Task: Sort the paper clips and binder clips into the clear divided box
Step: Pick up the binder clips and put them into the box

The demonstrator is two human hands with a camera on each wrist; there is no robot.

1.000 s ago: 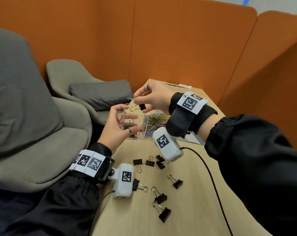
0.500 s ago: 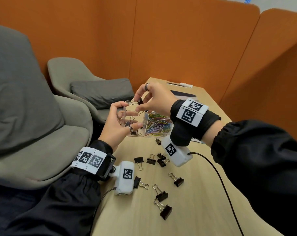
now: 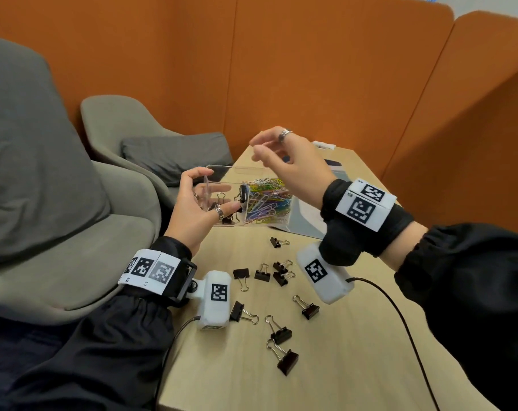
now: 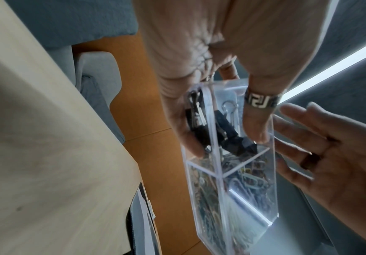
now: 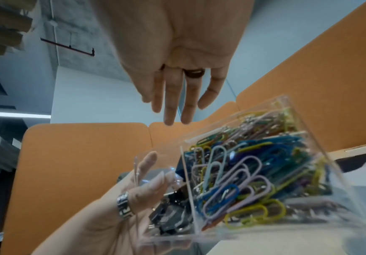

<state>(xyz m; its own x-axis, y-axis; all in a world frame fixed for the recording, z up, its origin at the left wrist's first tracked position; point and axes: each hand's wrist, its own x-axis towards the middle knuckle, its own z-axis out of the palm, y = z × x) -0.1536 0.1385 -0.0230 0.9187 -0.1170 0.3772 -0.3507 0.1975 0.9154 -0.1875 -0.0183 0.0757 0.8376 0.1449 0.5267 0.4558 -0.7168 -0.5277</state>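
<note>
My left hand (image 3: 219, 189) grips the left end of the clear divided box (image 3: 251, 173) and holds it just above the table's far left part. Its left compartment holds black binder clips (image 3: 222, 200), one leaning by the divider (image 3: 243, 192). Coloured paper clips (image 3: 268, 200) fill the right compartment. My right hand (image 3: 254, 149) hovers above the box, fingers spread and holding nothing. The right wrist view shows its straight fingers (image 5: 173, 107) over the paper clips (image 5: 243, 176). In the left wrist view, thumb and fingers clamp the box (image 4: 232, 160).
Several loose black binder clips (image 3: 278, 333) lie on the wooden table (image 3: 355, 351) in front of the box. A black cable (image 3: 400, 324) runs across the right side. Grey chairs (image 3: 73, 232) stand left of the table edge, and orange partitions (image 3: 311, 69) stand behind. A sheet (image 3: 311, 221) lies behind the box.
My right hand let go of the binder clip it pinched over the box and rose with its fingers spread. The clip now lies in the left compartment. My left hand kept holding the box.
</note>
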